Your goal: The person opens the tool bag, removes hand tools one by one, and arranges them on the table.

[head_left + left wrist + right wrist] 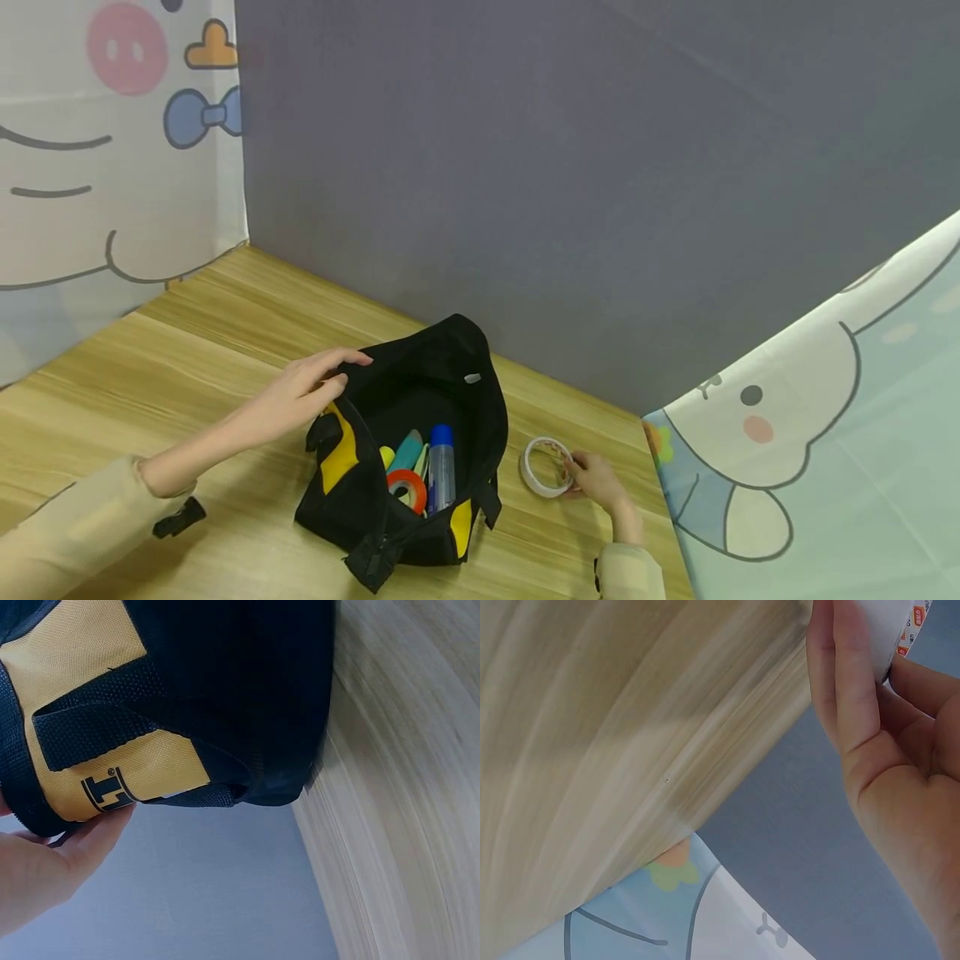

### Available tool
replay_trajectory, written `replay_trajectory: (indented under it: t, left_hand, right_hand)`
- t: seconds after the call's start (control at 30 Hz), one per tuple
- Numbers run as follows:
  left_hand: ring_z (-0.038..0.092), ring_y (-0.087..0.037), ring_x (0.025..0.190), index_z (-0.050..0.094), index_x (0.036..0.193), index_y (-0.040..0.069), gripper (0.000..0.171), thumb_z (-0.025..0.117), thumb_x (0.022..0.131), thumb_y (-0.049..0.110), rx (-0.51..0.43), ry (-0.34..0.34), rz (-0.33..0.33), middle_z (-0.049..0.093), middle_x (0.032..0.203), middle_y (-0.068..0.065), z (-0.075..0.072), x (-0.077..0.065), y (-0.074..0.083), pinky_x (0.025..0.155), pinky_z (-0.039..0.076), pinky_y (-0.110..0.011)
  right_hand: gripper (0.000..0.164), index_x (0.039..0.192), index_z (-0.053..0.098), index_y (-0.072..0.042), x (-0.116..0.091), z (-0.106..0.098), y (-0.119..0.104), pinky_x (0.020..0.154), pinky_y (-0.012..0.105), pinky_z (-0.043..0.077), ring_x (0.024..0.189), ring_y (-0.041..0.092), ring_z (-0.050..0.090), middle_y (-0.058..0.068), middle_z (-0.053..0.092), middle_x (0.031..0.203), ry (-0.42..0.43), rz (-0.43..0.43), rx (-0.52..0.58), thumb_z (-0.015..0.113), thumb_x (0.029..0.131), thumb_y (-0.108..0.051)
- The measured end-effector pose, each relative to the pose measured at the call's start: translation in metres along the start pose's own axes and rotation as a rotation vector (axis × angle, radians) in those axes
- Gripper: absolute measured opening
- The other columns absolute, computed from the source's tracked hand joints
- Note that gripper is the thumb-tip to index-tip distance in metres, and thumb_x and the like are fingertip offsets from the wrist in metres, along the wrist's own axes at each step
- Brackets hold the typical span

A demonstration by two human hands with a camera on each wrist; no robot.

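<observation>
A black and yellow fabric bag stands with its mouth wide open on the wood-grain table. My left hand is at its left rim; in the left wrist view, the left hand grips the edge beside a yellow panel with a black logo. Inside lie a blue-capped clear tube, an orange roll of tape, a teal item and a partly hidden yellow thing. Right of the bag, my right hand pinches a white roll of tape. The right wrist view shows the right hand around its side.
Behind the bag rises a grey wall panel. Cartoon-printed sheets stand on the left and right. The table runs up to these. Black straps and buckles hang from the front of the bag.
</observation>
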State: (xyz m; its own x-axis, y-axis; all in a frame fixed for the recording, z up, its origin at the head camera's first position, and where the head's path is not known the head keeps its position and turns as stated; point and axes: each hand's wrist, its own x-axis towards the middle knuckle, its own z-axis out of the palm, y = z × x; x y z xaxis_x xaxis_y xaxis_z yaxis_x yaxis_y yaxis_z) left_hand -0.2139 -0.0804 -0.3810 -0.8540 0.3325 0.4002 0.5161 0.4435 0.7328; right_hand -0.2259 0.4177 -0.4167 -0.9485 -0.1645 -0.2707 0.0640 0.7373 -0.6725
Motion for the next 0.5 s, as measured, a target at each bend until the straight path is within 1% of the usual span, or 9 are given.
replay_trajectory:
  t: [0.2, 0.5]
  left_hand:
    - [0.036, -0.002, 0.052, 0.052, 0.128, 0.018, 0.033, 0.045, 0.096, 0.011, 0.004, 0.001, 0.0, 0.057, 0.128, -0.008, -0.0002, -0.0006, 0.0002, 0.053, 0.038, -0.021]
    - [0.032, -0.001, 0.049, 0.052, 0.128, 0.016, 0.034, 0.045, 0.096, 0.01, -0.004, 0.003, 0.013, 0.058, 0.126, -0.009, -0.0003, 0.0001, 0.0007, 0.051, 0.036, -0.021]
  right_hand:
    - [0.035, 0.114, 0.052, 0.014, 0.0015, 0.0007, 0.0005, 0.071, 0.042, 0.056, 0.08, 0.034, 0.066, 0.026, 0.06, 0.093, -0.007, 0.013, 0.008, 0.041, 0.1, -0.016]
    - [0.033, 0.113, 0.052, 0.013, 0.0016, 0.0014, -0.0013, 0.072, 0.039, 0.056, 0.079, 0.027, 0.066, 0.023, 0.06, 0.092, -0.004, 0.031, 0.011, 0.04, 0.1, -0.015]
